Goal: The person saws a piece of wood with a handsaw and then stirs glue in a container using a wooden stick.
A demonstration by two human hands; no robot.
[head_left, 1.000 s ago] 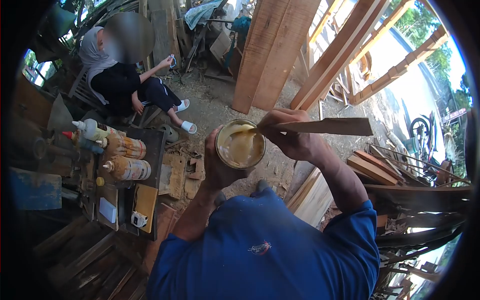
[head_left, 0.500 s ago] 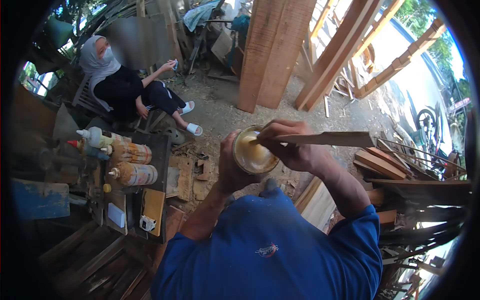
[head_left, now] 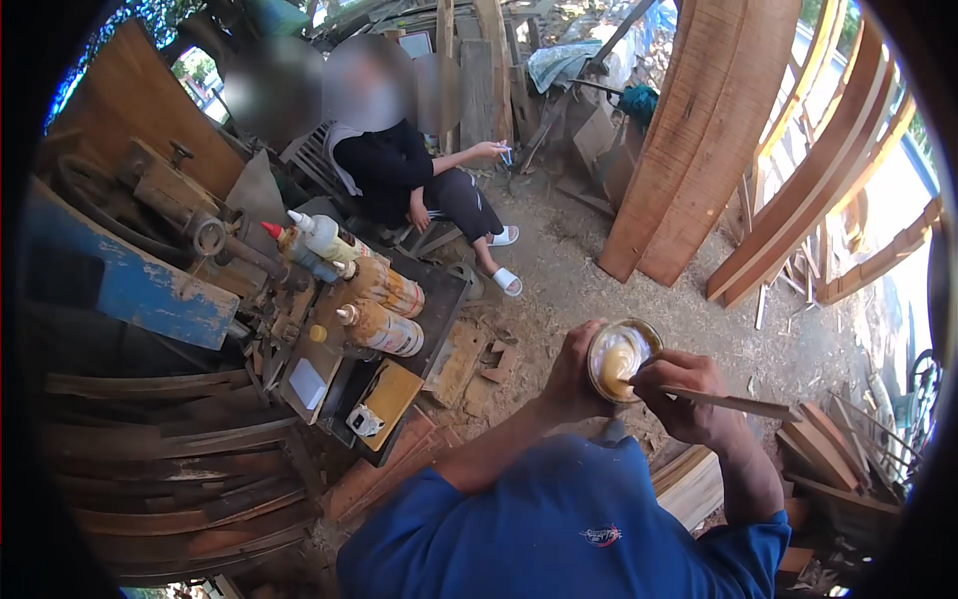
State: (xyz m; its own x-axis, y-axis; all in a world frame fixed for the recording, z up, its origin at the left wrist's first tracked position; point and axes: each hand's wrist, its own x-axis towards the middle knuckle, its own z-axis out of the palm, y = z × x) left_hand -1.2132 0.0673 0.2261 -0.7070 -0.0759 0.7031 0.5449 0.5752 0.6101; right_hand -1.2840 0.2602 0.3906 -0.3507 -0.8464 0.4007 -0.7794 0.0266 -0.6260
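Observation:
A round container [head_left: 628,322] holds a thick yellow and white mixture [head_left: 621,357], swirled in the middle. My left hand [head_left: 571,384] is wrapped around its left side, keeping its open top upward. At the right rim, my right hand [head_left: 689,394] grips a flat wooden stick [head_left: 743,403]. The lower tip of the stick dips into the mixture, and its broad end sticks out to the right past my wrist. Some fingers of my left hand are hidden behind the container.
Several glue bottles [head_left: 384,329] stand on a dark low table [head_left: 446,299] at left, near a yellow-brown board [head_left: 384,404]. A seated person [head_left: 394,175] is beyond it. Tall planks [head_left: 699,140] lean ahead; wood pieces [head_left: 823,444] lie at right. Shavings cover the ground [head_left: 559,270].
My view has turned left, so the table, person and planks appear farther right. The stick's dipping end has shifted within the container, and the mixture now shows a clearer yellow swirl. Both hands keep their holds.

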